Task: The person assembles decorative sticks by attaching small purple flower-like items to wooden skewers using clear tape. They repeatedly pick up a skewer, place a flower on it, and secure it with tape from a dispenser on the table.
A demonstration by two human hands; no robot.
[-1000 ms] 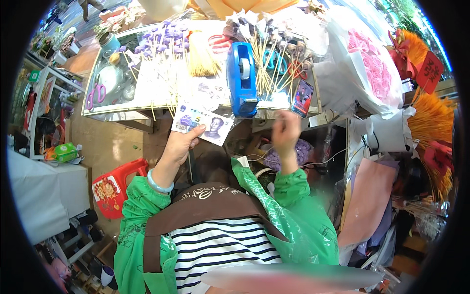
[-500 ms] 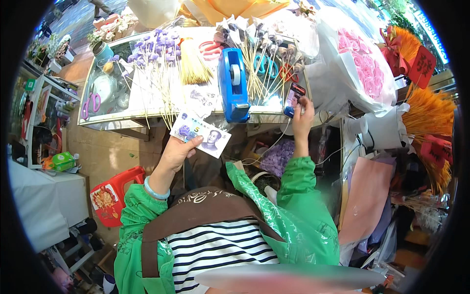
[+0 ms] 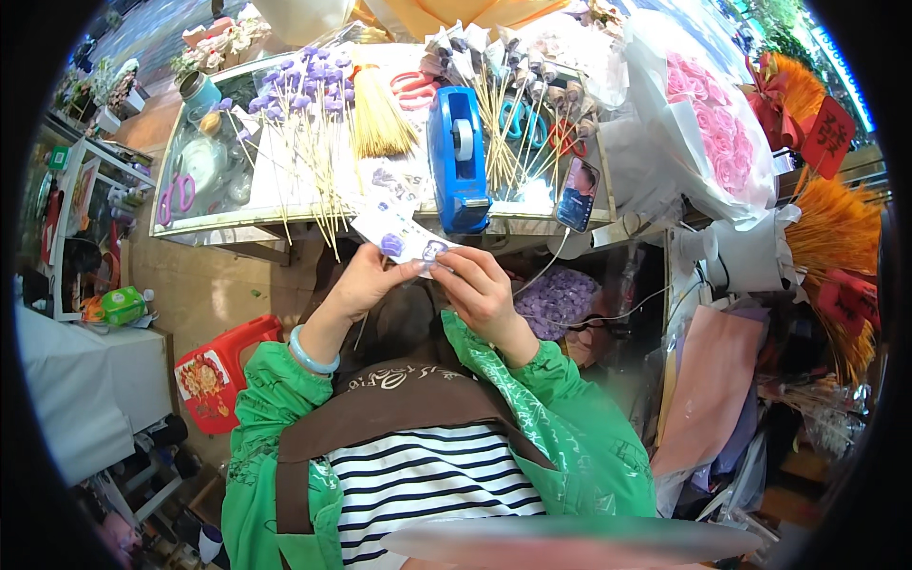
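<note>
Person's hands: two, left hand [image 3: 359, 283] and right hand [image 3: 483, 296].
Held banknote [image 3: 407, 243]: one visible.
Tape dispenser [image 3: 443, 163]: one, blue.
Phone [image 3: 577, 197]: one.
Scissors [image 3: 176, 201]: four pairs, one purple-handled, one teal, two red.
Bangle [image 3: 309, 362]: one.
Pink rose bouquet [image 3: 717, 123]: one.
Stemmed purple flowers [image 3: 309, 84]: many, too crowded to count.

light: bright, strongest toward bench [image 3: 204, 223] far edge | glare: whites washed out | shadow: below near edge | distortion: lines bowed, black surround | blur: 1 pale foreground shape [image 3: 570, 543]
</note>
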